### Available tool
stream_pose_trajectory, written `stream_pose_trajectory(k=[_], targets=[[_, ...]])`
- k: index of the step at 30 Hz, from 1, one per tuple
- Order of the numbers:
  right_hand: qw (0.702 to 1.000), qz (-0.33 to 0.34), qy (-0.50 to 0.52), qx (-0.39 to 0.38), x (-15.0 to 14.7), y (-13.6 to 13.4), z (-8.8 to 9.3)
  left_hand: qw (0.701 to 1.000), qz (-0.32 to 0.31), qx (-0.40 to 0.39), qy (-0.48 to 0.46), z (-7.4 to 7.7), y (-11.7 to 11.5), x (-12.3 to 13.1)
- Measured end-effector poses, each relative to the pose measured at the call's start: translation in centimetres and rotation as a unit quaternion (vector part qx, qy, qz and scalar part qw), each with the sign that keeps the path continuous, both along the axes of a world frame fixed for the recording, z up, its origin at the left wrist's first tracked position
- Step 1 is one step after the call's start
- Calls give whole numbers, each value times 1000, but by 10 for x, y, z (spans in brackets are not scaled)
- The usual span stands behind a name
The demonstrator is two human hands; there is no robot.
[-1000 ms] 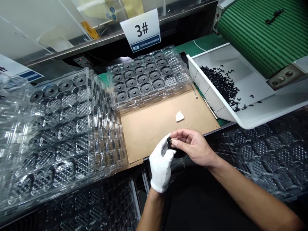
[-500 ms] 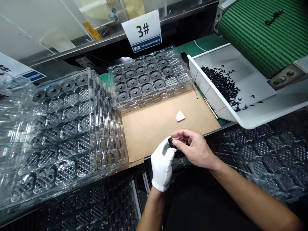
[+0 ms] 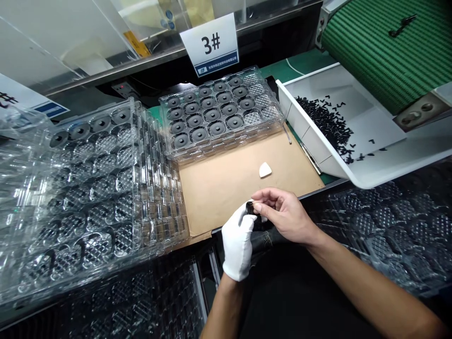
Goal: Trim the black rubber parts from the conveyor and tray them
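Note:
My left hand (image 3: 238, 242), in a white glove, is closed on a small glossy black part (image 3: 250, 207) near the front edge of the brown board (image 3: 215, 188). The bare fingers of my right hand (image 3: 282, 212) are pinched against the same part from the right; whether they also hold something smaller is hidden. Just beyond my hands a white rounded wedge (image 3: 265, 170) lies on the board. Behind the board stands a clear plastic tray (image 3: 226, 136) with round black parts (image 3: 212, 114) in most of its pockets.
Stacked clear trays (image 3: 95, 188) rise at the left. A white bin (image 3: 318, 146) holding many small black pieces (image 3: 326, 125) stands right, below a green conveyor belt (image 3: 391, 52). A thin metal tool (image 3: 287, 134) lies by the tray. More trays (image 3: 384, 226) sit lower right.
The black part has turned slightly between my hands, and its dark, shiny side now shows more. Both hands stay in nearly the same place; the view has shifted a little.

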State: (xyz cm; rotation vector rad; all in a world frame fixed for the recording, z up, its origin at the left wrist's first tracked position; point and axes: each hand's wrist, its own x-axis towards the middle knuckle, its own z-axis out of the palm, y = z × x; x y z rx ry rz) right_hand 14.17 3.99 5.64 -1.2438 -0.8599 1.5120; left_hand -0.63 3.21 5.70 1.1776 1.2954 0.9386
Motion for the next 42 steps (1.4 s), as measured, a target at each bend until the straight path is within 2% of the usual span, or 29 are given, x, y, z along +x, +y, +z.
stream_pose_trajectory(k=[7, 10, 14, 16, 21, 24, 28, 33, 35, 39, 42], targets=[[1000, 0, 18, -10, 2, 0, 0, 1000, -5, -3, -15, -8, 1, -1], [999, 11, -45, 8, 6, 0, -4, 989, 29, -53, -133, -12, 3, 1], [985, 25, -171, 14, 20, -2, -20, 919, 117, -163, -339, -8, 11, -3], [973, 42, -226, 4, 29, -4, -33, 894, 127, -190, -386, -1, 18, -8], [941, 66, -331, 9, 53, 7, -63, 872, 84, -167, -452, 26, 45, -14], [921, 32, -387, 33, 69, 28, -78, 869, 25, -161, -467, 47, 61, -12], [883, -37, -463, 66, 86, 53, -104, 884, -21, -118, -452, 72, 71, -3], [835, -86, -531, 113, 86, 50, -134, 872, -53, -98, -477, 92, 68, 6], [825, -84, -544, 131, 84, 45, -140, 872, -49, -95, -478, 97, 67, 7], [811, -85, -558, 154, 82, 41, -145, 901, -21, -76, -426, 107, 66, 9], [804, -87, -564, 167, 83, 41, -145, 900, -30, -73, -429, 113, 66, 9]])
